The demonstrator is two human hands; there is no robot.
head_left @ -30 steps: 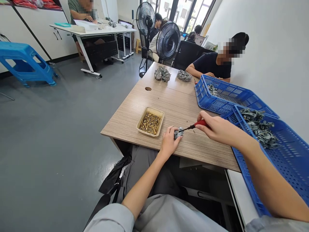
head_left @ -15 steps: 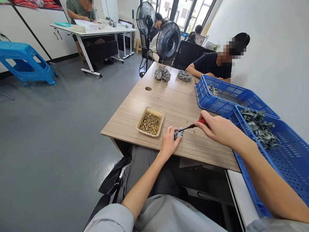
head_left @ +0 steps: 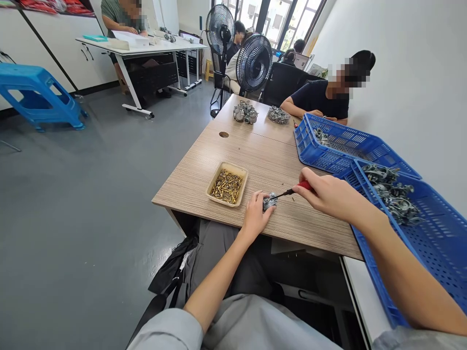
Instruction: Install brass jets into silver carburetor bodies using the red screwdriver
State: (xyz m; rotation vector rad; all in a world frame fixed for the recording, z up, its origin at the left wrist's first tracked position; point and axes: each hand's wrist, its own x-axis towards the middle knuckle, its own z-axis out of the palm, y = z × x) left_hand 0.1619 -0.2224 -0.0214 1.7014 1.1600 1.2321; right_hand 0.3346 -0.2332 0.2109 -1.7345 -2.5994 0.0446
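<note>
Left hand (head_left: pixel 254 214) clamps metal part (head_left: pixel 269 201) | right hand (head_left: pixel 325 192) grips screwdriver (head_left: pixel 304 185) | tray (head_left: pixel 238 169) left, crates (head_left: pixel 432 238) right

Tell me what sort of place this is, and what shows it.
Probably a workshop room for small metal parts: a blue, perforated plastic crate holds grey metal parts, a beige rectangular tray holds small brass-coloured pieces, and the right hand grips a red-handled, black-shafted screwdriver.

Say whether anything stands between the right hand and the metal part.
Nothing visible blocks the way: only the screwdriver, held in the right hand, spans the gap to the metal part, which the left hand holds from the opposite side.
</note>
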